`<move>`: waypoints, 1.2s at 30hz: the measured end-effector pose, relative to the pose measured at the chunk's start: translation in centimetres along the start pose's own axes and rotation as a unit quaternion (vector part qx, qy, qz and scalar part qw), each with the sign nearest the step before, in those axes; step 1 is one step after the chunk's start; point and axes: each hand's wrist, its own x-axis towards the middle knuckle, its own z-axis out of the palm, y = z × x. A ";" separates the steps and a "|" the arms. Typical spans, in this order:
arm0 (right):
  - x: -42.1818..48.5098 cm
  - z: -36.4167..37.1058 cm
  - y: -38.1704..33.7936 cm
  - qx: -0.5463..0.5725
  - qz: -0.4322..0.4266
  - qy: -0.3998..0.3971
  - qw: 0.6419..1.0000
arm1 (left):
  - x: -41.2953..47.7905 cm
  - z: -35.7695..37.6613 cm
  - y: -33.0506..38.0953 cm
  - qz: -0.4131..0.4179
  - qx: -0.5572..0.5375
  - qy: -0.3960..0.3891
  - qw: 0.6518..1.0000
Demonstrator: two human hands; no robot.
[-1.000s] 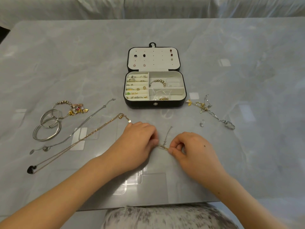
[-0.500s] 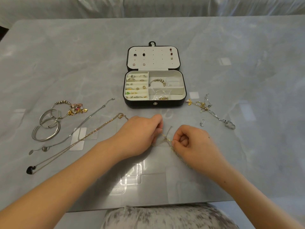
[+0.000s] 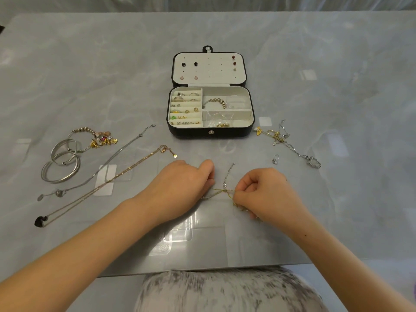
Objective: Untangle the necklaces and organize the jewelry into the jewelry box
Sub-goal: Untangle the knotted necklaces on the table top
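Observation:
A thin tangle of gold and silver chains (image 3: 221, 192) stretches between my two hands near the table's front. My left hand (image 3: 180, 188) pinches its left end with curled fingers. My right hand (image 3: 267, 194) pinches the right end, and more gold chain trails under that palm. A silver chain tail (image 3: 229, 172) sticks up from the knot. The black jewelry box (image 3: 210, 131) lies open behind my hands, with rings, earrings and a beaded bracelet (image 3: 216, 102) in its compartments.
To the left lie silver bangles (image 3: 59, 167), a charm bracelet (image 3: 99, 137), a silver necklace (image 3: 108, 163) and a gold necklace with a black pendant (image 3: 94, 190). Right of the box sit another chain tangle (image 3: 286, 140) and a small silver clasp (image 3: 275, 159).
My hands have drawn apart, pulling the tangled chains taut into a horizontal line. My right hand shifted to the right and slightly nearer to me.

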 end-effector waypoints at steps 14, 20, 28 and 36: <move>-1.4 -0.7 1.4 0.062 0.048 -0.029 0.997 | -1.5 1.0 -0.4 0.035 -0.081 0.028 0.996; -2.3 -0.4 1.6 -0.110 -0.015 0.120 0.987 | -1.4 1.2 -0.2 0.062 -0.070 0.049 0.994; -2.6 -1.0 2.5 -0.320 -0.128 0.161 0.925 | -1.2 0.1 0.6 0.056 -0.072 0.064 0.994; -0.6 0.2 2.3 -0.244 -0.265 0.083 0.929 | -0.7 -0.6 1.7 0.005 -0.150 0.040 0.988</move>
